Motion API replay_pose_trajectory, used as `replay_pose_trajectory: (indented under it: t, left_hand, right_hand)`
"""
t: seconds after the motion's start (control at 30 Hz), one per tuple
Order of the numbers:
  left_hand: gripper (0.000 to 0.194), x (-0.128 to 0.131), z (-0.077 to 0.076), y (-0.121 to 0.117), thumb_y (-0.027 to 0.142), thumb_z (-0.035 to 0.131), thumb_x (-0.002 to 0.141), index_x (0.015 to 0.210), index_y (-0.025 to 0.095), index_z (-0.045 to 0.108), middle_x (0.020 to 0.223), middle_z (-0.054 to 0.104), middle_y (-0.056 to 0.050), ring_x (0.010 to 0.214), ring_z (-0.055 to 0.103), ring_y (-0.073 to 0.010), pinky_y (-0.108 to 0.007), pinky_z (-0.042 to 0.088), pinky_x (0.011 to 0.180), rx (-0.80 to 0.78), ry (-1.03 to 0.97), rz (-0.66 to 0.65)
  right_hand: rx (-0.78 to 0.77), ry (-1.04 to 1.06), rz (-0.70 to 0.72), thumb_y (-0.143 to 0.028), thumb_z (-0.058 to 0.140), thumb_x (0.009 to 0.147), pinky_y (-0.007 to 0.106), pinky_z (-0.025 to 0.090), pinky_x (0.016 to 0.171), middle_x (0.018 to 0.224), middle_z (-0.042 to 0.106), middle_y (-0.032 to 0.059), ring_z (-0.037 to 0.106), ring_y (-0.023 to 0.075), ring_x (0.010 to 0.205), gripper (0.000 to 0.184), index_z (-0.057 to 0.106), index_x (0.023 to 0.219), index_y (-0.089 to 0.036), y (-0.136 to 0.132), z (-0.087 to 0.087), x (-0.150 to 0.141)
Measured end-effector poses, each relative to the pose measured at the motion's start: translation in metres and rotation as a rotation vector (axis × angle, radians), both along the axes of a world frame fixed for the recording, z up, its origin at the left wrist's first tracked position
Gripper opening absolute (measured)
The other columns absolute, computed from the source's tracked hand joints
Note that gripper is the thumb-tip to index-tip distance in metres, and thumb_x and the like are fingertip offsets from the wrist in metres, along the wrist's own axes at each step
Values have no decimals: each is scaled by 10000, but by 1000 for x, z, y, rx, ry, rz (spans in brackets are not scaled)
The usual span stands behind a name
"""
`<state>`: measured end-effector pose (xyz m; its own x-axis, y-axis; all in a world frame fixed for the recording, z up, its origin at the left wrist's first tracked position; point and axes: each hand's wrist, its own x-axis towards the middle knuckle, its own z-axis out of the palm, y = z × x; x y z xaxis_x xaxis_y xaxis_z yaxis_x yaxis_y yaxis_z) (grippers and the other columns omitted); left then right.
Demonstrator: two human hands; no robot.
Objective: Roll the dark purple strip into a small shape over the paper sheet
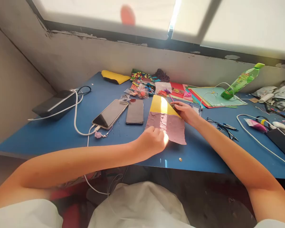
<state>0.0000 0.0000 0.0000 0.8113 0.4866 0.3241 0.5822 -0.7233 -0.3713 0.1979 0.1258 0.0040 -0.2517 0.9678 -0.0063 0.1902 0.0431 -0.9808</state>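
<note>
A pink sheet of paper [171, 126] lies on the blue table [49, 133], overlapping a yellow sheet [160, 106] behind it. My left hand [152, 142] rests on the near left corner of the pink sheet, its fingers curled and pinched on the paper's edge. At the far right corner, where the pink and yellow sheets meet, my right hand [186, 112] presses down with the fingers bent over the edge.
Two phones [110, 113] [135, 111] lie left of the sheets, one on a white cable. A black box [54, 103] sits far left. Coloured papers [211, 96], small bags, a green bottle [242, 80], scissors [222, 126] and cables fill the back and right.
</note>
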Motion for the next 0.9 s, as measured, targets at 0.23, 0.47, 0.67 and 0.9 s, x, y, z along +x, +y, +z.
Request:
replay_pose_trajectory:
  t: [0.23, 0.47, 0.67, 0.9]
  left_hand:
    - [124, -11, 0, 7, 120, 533, 805, 735, 145, 632, 638, 581, -57, 585, 545, -192, -321, 304, 506, -184, 16, -82]
    - [271, -16, -2, 18, 199, 401, 934, 868, 161, 661, 867, 646, -95, 784, 596, -210, -321, 431, 653, -413, -122, -128]
    - [388, -22, -24, 26, 181, 398, 925, 1279, 107, 540, 1323, 528, -219, 1218, 492, -316, -483, 378, 1015, -434, -200, -151]
    - [418, -26, -33, 27, 197, 379, 939, 1339, 157, 493, 1434, 466, -173, 1333, 417, -282, -496, 340, 1092, -518, -291, -144]
  right_hand:
    - [7, 74, -84, -492, 730, 599, 235, 379, 480, 735, 504, -17, 453, 91, 566, 425, 546, 852, -204, 13, 4, 13]
    - [399, -368, -49, -355, 661, 703, 306, 475, 635, 796, 626, 17, 578, 153, 666, 260, 540, 880, -208, -9, -3, -1]
    - [777, -660, 425, -194, 487, 786, 437, 429, 933, 1104, 695, 131, 621, 259, 1089, 180, 589, 935, -198, -14, -12, -7]
    - [757, -787, 405, -222, 430, 843, 475, 370, 938, 1109, 695, 145, 622, 278, 1083, 204, 580, 976, -186, -13, -2, -10]
